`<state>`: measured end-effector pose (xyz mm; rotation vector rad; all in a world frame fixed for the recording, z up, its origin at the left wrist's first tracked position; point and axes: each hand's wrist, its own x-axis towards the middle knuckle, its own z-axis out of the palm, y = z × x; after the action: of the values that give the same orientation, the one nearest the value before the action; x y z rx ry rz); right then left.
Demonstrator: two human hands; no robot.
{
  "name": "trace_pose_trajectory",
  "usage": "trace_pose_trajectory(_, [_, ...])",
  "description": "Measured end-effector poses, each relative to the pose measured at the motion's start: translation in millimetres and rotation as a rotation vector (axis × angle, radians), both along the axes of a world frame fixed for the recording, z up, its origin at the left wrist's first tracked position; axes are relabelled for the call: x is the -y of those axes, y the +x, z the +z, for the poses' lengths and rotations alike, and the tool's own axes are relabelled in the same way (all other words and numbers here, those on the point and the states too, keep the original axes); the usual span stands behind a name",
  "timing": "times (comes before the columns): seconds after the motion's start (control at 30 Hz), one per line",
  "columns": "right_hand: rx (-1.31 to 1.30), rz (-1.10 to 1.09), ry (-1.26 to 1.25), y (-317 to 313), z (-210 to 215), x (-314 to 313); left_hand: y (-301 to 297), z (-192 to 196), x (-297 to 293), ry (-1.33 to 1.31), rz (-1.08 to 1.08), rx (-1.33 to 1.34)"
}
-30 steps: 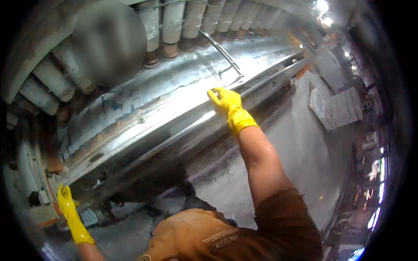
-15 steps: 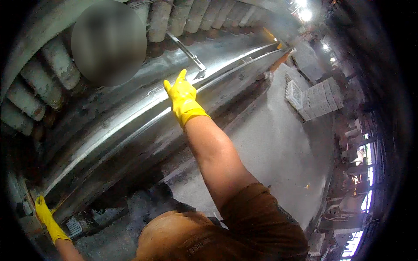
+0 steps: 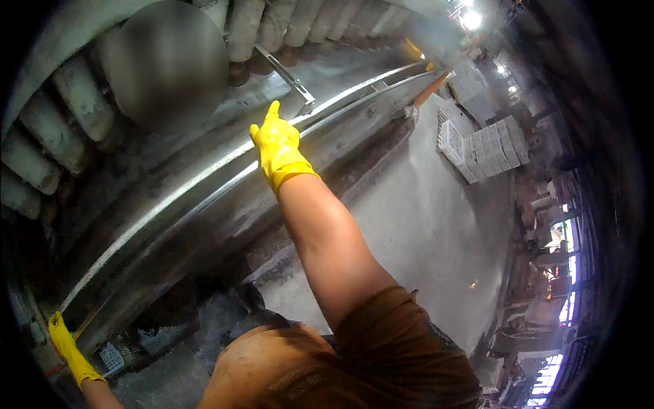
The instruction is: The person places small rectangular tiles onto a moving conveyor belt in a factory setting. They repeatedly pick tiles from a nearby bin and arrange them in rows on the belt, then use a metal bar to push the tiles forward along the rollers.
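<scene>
Now the yellow-gloved right hand (image 3: pixel 275 142) has its forefinger and thumb less curled than one second ago, so it seems freer, apparently holding nothing (whether it touches the long metal edge (image 3: pixel 194 181), I cannot tell). The left hand (image 3: pixel 69 346) is at this edge's left end, its grip unclear. Near the right forefinger is a metal bar (image 3: pixel 285 73), then thick pipes (image 3: pixel 83 99).

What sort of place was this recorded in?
Probably an industrial plant or workshop: a long row of grey cylinders runs beyond a metal rail, a pale stack of flat pieces stands on the grey floor, and bright lamps glow farther off.
</scene>
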<state>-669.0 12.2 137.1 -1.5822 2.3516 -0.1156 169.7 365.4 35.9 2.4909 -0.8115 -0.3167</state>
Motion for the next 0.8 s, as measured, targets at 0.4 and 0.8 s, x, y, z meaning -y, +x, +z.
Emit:
trace_pose_trajectory(0.4, [0.027,0.011,-0.052,-2.6,-3.9,1.4,-4.3,7.1,-2.0,0.042,0.031,-0.063])
trace_pose_trajectory(0.8, [-0.016,0.048,-0.056,-1.5,-6.5,-2.4,43.6,-25.1,-22.1,0.238,-0.177,0.377])
